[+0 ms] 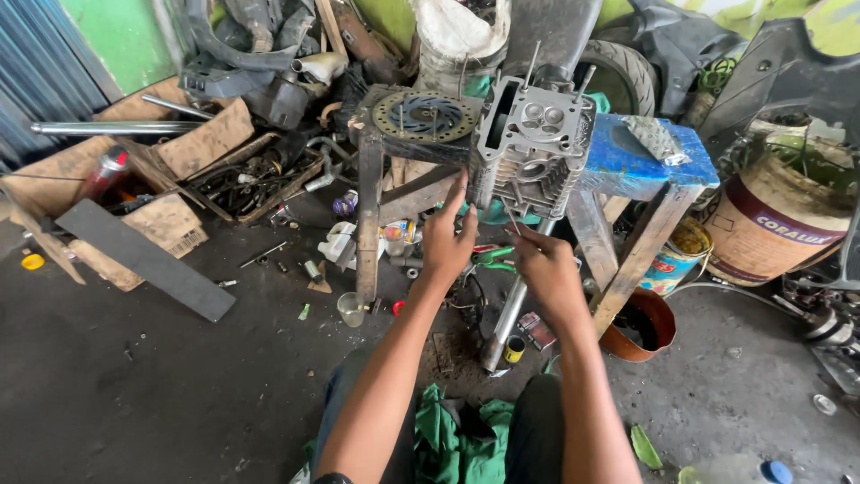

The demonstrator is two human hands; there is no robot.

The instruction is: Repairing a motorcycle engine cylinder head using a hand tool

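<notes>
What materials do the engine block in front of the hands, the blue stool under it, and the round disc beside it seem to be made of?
Engine block: probably cast aluminium, dull grey and grimy, with cast fins and machined ports. Blue stool: wood, with chipped blue paint on the top and bare grey planks as legs. Round disc: steel by the look, a thin drilled ring with a worn yellowish sheen.

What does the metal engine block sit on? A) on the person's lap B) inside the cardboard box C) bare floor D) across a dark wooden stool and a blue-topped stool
D: the engine block rests raised, bridging the dark wooden stool and the blue-topped stool, with the left hand reaching up to its lower edge and the right hand just below it.
</notes>
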